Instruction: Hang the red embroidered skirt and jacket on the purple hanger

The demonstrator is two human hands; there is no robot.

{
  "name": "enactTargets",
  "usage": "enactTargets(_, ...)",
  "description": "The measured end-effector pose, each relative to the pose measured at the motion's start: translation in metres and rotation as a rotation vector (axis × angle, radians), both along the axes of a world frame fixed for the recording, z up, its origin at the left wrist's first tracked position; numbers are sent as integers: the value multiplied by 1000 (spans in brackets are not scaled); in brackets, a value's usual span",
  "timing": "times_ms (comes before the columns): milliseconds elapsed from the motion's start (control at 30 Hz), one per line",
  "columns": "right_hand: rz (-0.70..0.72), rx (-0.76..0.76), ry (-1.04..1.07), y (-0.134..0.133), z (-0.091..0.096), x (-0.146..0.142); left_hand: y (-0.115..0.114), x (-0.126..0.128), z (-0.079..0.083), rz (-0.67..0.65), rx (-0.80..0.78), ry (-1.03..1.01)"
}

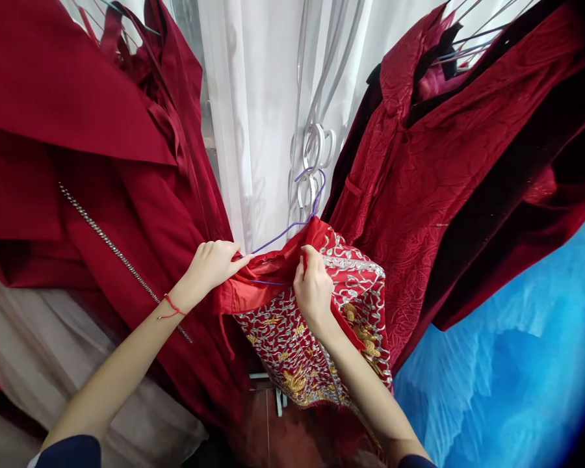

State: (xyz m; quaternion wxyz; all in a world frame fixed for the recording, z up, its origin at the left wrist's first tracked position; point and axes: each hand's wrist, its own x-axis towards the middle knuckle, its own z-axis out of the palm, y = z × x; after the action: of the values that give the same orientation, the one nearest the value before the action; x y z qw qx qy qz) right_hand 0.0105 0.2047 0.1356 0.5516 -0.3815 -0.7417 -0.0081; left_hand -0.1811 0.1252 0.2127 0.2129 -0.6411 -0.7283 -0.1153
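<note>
A red skirt (292, 338) with silver and gold embroidery hangs from a purple wire hanger (283, 233), its red waistband gaping at the top. My left hand (215, 263) pinches the left end of the waistband between thumb and fingers, right by the hanger's end. Curled around the front edge of the band is my right hand (314, 286), fingers closed on the cloth. The hanger's hook passes through a chain of white rings (313, 148). Part of the hanger's lower bar shows inside the waistband, and a thin red tie dangles below on the left.
Dark red gowns (127, 214) crowd the left side, one with a beaded strip. On the right hang a patterned red dress (409, 214) and dark velvet clothes. Bright blue fabric (517, 377) fills the lower right. White curtains (263, 117) stand behind; brown floor tiles (273, 422) lie below.
</note>
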Motion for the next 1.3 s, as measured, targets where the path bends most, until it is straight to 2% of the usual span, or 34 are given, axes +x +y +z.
enactTargets(100,-101,-10,25,6,1,24,6,-3,1,-2,-2,-15)
enactTargets(267,-385,33,124,35,25,122,24,-2,-11,26,-46,31)
enactTargets(367,-435,-111,29,49,29,161,34,0,-20,43,-68,63)
enactTargets(467,-574,-288,-83,51,19,161,39,0,-25,77,-58,81)
enactTargets(533,-618,-296,-73,49,11,148,39,0,-27,89,-51,88)
enactTargets(700,-503,-189,96,35,0,109,29,6,-26,86,-39,118)
enactTargets(867,-341,-67,239,17,3,88,17,6,-18,92,-38,129)
enactTargets(967,-359,-186,193,19,12,102,14,1,-15,87,-36,108)
enactTargets(1067,-504,-421,10,38,27,137,18,-3,-17,67,-35,102)
enactTargets(1133,-538,-519,-127,53,38,158,23,-5,-20,57,-23,119)
enactTargets(1200,-555,-522,-246,65,49,170,28,-7,-22,45,-5,145)
enactTargets(1300,-634,-427,-360,75,60,166,32,-9,-24,-2,16,176)
